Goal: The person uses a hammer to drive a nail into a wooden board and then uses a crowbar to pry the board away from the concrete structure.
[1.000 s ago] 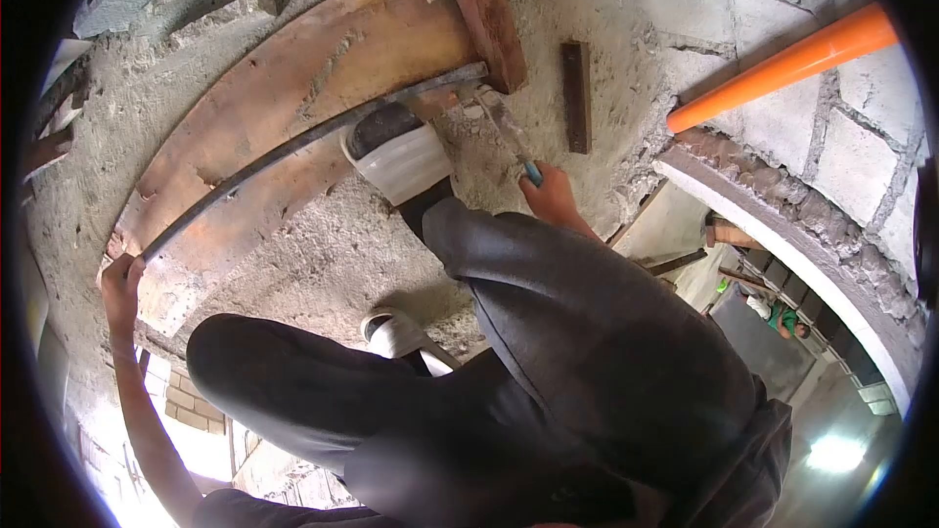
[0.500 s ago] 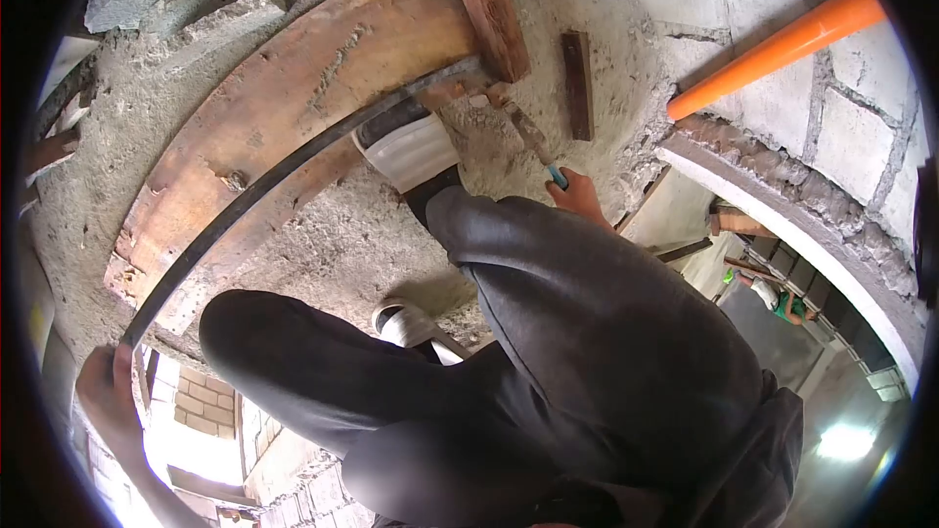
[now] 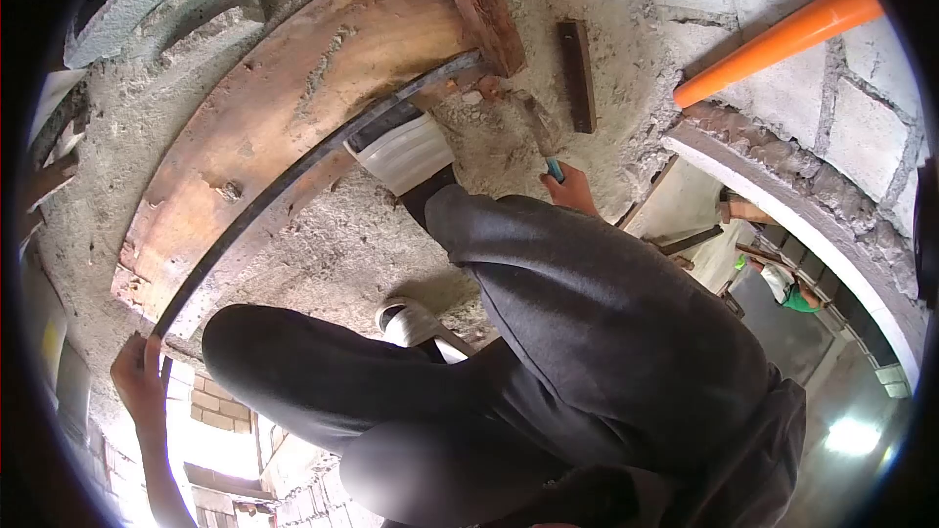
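My left hand (image 3: 140, 376) is closed around the near end of a long, thin dark bar (image 3: 264, 198), which looks bowed in this view. The bar lies along the edge of a wide wooden board (image 3: 264, 88), and its far end reaches a reddish wood block (image 3: 479, 10). My foot in a white-strapped slipper (image 3: 403, 154) rests beside the bar near that end. Beyond my knee, my right hand (image 3: 572, 189) grips a tool with a teal handle (image 3: 555, 170). Its grey shaft is blurred and points toward the block; I cannot tell the tool's kind.
A short dark wood piece (image 3: 577, 76) lies on the rough concrete. An orange pipe (image 3: 778, 42) slants from the block wall at right. Broken concrete pieces (image 3: 161, 10) sit at upper left. Farther below, another person in green (image 3: 800, 295) is seen past the ledge.
My left hand and the bar's near end have shifted slightly up and to the right in view. The tool in my right hand has changed angle a little. The camera view has shifted slightly.
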### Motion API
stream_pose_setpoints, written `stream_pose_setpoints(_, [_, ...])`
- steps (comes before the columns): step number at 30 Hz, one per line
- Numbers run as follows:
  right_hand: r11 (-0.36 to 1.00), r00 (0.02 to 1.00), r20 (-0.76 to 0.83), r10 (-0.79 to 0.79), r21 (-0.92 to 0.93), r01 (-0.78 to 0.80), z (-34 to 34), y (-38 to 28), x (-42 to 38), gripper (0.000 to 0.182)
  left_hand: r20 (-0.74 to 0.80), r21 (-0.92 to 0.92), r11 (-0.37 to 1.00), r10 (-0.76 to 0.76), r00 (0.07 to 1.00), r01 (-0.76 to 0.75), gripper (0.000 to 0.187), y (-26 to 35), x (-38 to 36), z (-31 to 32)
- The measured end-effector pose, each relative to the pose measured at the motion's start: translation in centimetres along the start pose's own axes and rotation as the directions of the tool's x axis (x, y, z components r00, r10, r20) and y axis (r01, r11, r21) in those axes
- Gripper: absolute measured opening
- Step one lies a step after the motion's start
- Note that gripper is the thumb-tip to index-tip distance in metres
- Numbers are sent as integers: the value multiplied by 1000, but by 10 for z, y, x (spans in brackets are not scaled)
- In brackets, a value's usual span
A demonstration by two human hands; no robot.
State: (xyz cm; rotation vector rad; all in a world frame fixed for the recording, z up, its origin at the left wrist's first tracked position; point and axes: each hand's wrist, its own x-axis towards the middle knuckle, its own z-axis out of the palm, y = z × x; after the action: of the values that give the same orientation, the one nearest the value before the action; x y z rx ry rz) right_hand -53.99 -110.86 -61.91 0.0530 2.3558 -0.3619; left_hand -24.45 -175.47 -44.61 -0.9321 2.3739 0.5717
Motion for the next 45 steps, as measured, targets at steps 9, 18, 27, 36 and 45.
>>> stream_pose_setpoints(9, [998, 1000, -9, -19, -65, 18, 6, 0, 12, 29, -127, -105, 963, 235, 964, -249, 37, -86, 88, 54])
stream_pose_setpoints(18, [931, 927, -94, -363, -70, 357, -23, -83, -13, 32, -139, -83, 964, 239, 961, -251, 36, -105, 116, 64])
stream_pose_setpoints(27, [964, 954, -159, -255, -125, 236, 10, -51, 26, 28, -61, -122, 974, 183, 981, -190, 38, -109, 117, 70])
stream_pose_setpoints(36, [964, 970, -59, -236, -141, 226, 3, -67, 18, 28, -64, -73, 975, 205, 977, -210, 43, -108, 118, 76])
stream_pose_setpoints(45, [963, 980, -54, -190, -205, 175, -8, -23, 11, 27, -87, 44, 990, 136, 987, -132, 49, -57, 37, 8])
